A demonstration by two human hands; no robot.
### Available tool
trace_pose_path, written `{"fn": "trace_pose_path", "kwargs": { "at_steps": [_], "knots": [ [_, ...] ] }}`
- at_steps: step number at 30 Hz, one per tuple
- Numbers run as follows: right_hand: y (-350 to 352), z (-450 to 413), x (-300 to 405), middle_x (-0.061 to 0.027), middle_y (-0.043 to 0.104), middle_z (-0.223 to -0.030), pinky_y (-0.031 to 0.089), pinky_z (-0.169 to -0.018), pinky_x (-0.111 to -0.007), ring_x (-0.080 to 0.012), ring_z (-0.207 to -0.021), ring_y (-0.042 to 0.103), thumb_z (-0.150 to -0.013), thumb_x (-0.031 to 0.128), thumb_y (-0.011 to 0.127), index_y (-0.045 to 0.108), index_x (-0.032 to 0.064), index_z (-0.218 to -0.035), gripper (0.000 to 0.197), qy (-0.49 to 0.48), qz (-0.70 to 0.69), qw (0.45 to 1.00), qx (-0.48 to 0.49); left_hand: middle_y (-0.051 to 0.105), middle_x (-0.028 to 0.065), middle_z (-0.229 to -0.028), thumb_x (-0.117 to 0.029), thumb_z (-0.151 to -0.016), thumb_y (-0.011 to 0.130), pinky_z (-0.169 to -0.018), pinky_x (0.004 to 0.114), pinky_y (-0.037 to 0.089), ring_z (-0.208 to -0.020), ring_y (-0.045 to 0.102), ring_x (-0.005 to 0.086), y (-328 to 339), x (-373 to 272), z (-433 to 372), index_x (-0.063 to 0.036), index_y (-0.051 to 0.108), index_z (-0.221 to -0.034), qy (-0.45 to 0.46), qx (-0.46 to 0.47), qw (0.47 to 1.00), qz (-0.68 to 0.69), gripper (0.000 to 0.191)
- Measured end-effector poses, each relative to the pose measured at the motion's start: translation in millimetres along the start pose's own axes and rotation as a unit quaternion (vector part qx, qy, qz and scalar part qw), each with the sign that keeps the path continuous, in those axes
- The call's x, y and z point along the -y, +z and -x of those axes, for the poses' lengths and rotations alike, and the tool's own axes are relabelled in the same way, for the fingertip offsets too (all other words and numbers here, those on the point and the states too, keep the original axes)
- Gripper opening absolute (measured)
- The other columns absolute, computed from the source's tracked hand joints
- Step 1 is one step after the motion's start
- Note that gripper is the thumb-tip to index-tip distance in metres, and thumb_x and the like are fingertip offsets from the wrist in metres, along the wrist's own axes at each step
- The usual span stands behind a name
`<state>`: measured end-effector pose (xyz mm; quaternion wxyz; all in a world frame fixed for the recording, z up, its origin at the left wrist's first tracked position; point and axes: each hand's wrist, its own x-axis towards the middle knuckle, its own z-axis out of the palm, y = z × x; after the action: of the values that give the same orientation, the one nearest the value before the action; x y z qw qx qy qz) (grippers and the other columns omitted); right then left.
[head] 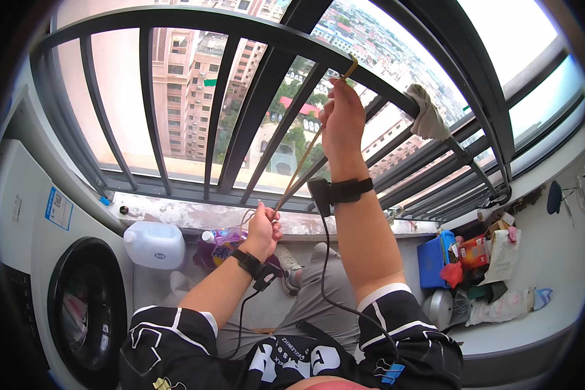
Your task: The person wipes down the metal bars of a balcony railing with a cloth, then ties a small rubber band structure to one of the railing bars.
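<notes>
A thin tan cord [302, 163] is looped over the top rail [273, 31] of a dark metal railing and runs down at a slant. My right hand [342, 109] is raised close under that rail, its fingers closed on the upper part of the cord. Lower down, near the window ledge, my left hand [264, 229] grips the cord's lower part, and a slack loop of it shows beside the thumb. Both wrists wear black straps with small cabled devices. A grey-beige cloth [426, 114] hangs over the same rail, right of my right hand.
On the left stands a front-loading washing machine [24, 219]. A white plastic jug [154, 245] and a purple detergent bottle [214, 248] are below the ledge [175, 212]. Right of my legs are a blue bin [431, 263], boxes and bags. Buildings show beyond the railing.
</notes>
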<state>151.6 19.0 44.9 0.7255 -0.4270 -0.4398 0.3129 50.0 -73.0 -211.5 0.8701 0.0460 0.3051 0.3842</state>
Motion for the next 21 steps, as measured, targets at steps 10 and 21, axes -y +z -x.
{"fn": "trace_pose_path", "kwargs": {
  "at_steps": [10, 21],
  "knots": [
    [-15.5, -12.3, -21.5, 0.0069, 0.04, -0.067, 0.028, -0.045, -0.022, -0.0015, -0.051, 0.035, -0.104, 0.027, 0.06, 0.069, 0.0052, -0.115, 0.026, -0.097, 0.134, 0.986, -0.038, 0.048, 0.001, -0.076, -0.048, -0.108, 0.037, -0.048, 0.028, 0.03, -0.054, 0.037, 0.0117, 7.0, -1.1, -0.9, -0.0175, 0.043, -0.079, 0.007, 0.007, 1.0, 0.01, 0.043],
    [-21.8, -9.4, -43.9, 0.0056, 0.047, -0.073, 0.033, -0.053, -0.023, -0.0032, -0.061, 0.04, -0.109, 0.024, 0.047, 0.064, 0.0071, -0.111, 0.024, -0.264, 0.279, 0.923, -0.017, 0.047, -0.001, -0.074, -0.048, -0.105, 0.044, -0.048, 0.028, 0.03, -0.053, 0.036, 0.0109, 8.1, -13.2, -0.9, -0.0191, 0.044, -0.078, 0.001, -0.007, 1.0, 0.001, 0.04]
  ]
}}
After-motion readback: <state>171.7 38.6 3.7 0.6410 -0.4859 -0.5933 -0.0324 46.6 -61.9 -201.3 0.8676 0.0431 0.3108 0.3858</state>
